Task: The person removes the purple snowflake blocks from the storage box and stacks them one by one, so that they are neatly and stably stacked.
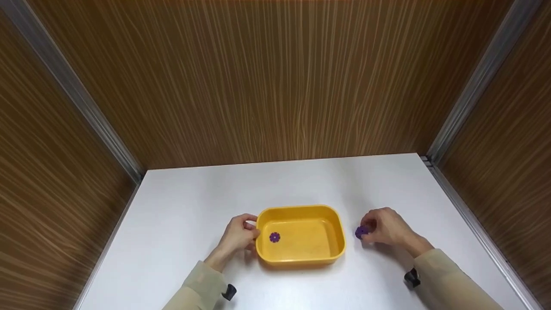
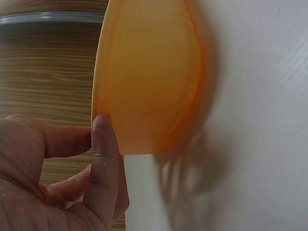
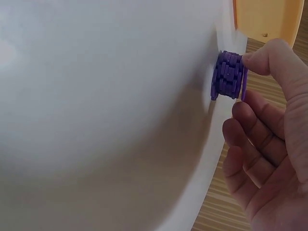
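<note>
A yellow plastic tray (image 1: pixel 301 260) sits on the white table, with one purple notched disc (image 1: pixel 274 237) lying flat inside near its left end. My left hand (image 1: pixel 236 234) pinches the tray's left rim; in the left wrist view the thumb and a finger (image 2: pixel 102 159) meet at the wall's edge. To the right of the tray, my right hand (image 1: pixel 389 228) is at a short stack of purple notched discs (image 3: pixel 228 77). Its thumb (image 3: pixel 264 57) and index finger pinch the top disc, which tilts slightly off the stack. The other fingers are loosely curled.
The white table (image 1: pixel 185 202) extends around the tray. Wood-grain panels (image 1: pixel 275 86) rise behind it and on both sides, with metal strips (image 1: pixel 469 86) at the corners. Black bands (image 1: pixel 412 277) show at both wrists.
</note>
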